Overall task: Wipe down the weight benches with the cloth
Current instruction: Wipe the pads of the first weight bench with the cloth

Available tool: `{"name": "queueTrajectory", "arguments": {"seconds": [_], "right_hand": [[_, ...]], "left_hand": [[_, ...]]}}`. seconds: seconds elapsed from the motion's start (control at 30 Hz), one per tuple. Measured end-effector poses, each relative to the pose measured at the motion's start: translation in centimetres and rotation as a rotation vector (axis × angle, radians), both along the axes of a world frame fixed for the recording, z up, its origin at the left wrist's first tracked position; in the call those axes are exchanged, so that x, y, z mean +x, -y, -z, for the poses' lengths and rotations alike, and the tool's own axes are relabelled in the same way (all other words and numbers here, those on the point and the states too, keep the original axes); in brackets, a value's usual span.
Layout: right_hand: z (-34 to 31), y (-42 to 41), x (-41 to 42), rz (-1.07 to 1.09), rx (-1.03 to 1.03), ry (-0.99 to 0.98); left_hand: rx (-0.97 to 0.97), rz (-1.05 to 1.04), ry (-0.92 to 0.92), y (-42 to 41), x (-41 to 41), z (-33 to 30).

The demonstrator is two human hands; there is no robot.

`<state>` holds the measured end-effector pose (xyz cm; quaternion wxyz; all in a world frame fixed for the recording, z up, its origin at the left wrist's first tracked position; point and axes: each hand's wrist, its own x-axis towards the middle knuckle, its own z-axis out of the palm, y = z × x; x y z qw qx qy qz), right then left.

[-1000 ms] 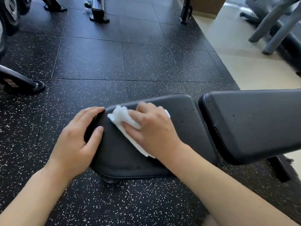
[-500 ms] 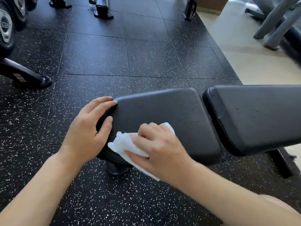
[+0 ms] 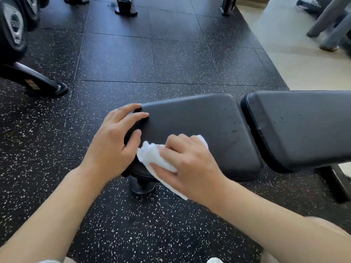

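- Curled fingers of the right hand (image 3: 191, 166) press the white cloth (image 3: 152, 155) down on the near left corner of the seat pad (image 3: 199, 122); the thumb lies on the cloth too, so this hand holds it bunched.
- Part of the cloth sticks out to the left of the knuckles, and a flat strip hangs over the near edge of the pad below the hand.
- Straight fingers of the left hand (image 3: 115, 143) lie over the left end of the seat pad, fingertips on top, thumb against the side edge; it grips nothing, it only rests there.
- Both hands are just beside each other, and the left thumb nearly touches the cloth.
- To the right of the seat pad, after a narrow gap, is the longer back pad (image 3: 303, 126), also black, with some small marks on its surface.
- Under the left end of the seat a bench foot (image 3: 141, 186) stands on the black speckled floor (image 3: 117, 59).
- Far left shows a machine base (image 3: 36, 80) and weight plates (image 3: 13, 29); far right, a pale floor (image 3: 288, 54) with grey legs (image 3: 326, 25).
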<state>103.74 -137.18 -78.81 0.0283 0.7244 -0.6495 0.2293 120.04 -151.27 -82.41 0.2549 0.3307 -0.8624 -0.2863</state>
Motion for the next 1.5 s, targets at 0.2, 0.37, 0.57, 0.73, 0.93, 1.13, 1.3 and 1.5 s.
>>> {"name": "queueTrajectory", "arguments": {"seconds": [0.2,0.37,0.57,0.73,0.93,1.13,1.3,1.5], "right_hand": [[-1.7,2.9,-8.5,0.34,0.058,0.031],[-1.2,2.3,-4.3,0.28,0.049,0.028],[-0.2,1.3,-1.3,0.019,0.046,-0.032],[-1.9,3.9,-9.1,0.372,0.066,0.048],[-1.0,1.9,-1.0,0.108,0.014,0.017],[-0.8,3.1,-7.1,0.227,0.067,0.034],[-1.3,1.9,-12.0,0.479,0.055,0.109],[-0.5,-4.7,-8.5,0.237,0.079,0.094]], "left_hand": [[-0.014,-0.014,0.003,-0.4,0.0,-0.4],[-0.006,-0.028,0.017,-0.6,0.4,-0.7],[-0.008,-0.034,0.016,-0.5,-0.3,-1.1],[-0.016,-0.028,0.032,-0.7,-0.2,-0.9],[0.005,-0.049,-0.007,-0.3,-0.5,-0.5],[-0.105,0.036,0.024,-0.6,-2.1,-1.2],[-0.166,0.102,0.173,-2.1,-4.2,-1.8],[-0.181,0.207,0.236,-3.2,-7.2,-2.1]]}}
